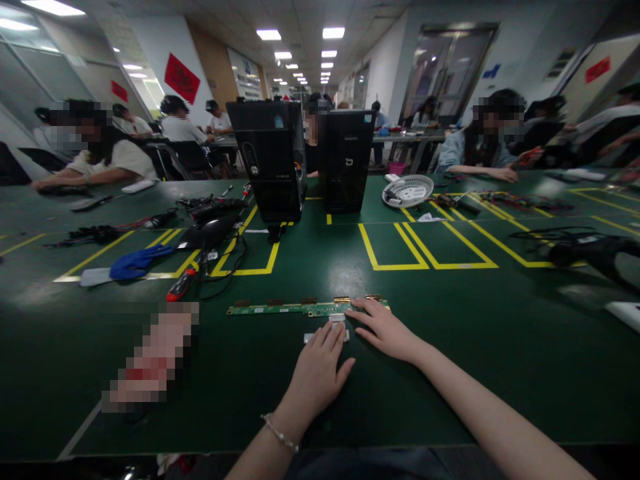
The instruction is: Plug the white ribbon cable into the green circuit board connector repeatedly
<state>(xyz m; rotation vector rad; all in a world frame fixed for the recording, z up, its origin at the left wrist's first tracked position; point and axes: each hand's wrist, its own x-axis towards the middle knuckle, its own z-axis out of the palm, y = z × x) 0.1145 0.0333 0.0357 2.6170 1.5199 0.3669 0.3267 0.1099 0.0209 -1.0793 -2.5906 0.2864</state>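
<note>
A long, narrow green circuit board (273,309) with copper-coloured tabs along its far edge lies crosswise on the table. My right hand (385,331) lies flat over the board's right end, its fingers stretched and spread. Close in front of the board, my left hand (320,367) rests palm down with fingers extended over a small silver-white flat piece (311,337). That piece is partly hidden under the fingertips, and how it joins the board cannot be made out. A beaded bracelet (280,432) circles my left wrist.
Two black computer towers (273,160) (349,160) stand upright beyond the board. To the left lie a blue glove (140,263), a red-and-black screwdriver (181,285) and tangled cables. A white basket (407,192) and a black cable bundle (575,250) are at right. People sit across the table.
</note>
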